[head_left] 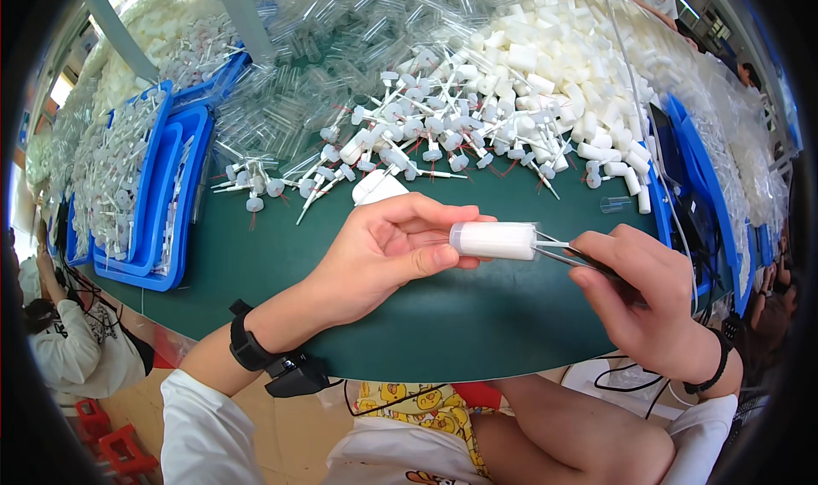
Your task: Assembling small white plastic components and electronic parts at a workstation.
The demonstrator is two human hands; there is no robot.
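Between thumb and fingers, my left hand (388,242) grips a clear plastic tube (461,239) with a white cylinder (503,240) inside it. The tube lies nearly level above the table's near part. My right hand (635,285) is closed round metal tweezers (588,262). Their tips reach the tube's right end, around a thin white stem (552,244) that sticks out there. Whether the tips pinch the stem, I cannot tell. Just beyond my left hand lies a white block-like piece (379,187).
On the green table (281,314) lie heaped grey-capped white stems with red wires (434,123), white foam-like cylinders (554,50) and clear tubes (290,101). Blue trays (198,144) stand at the left, and another blue tray (703,170) at the right. Other people sit nearby.
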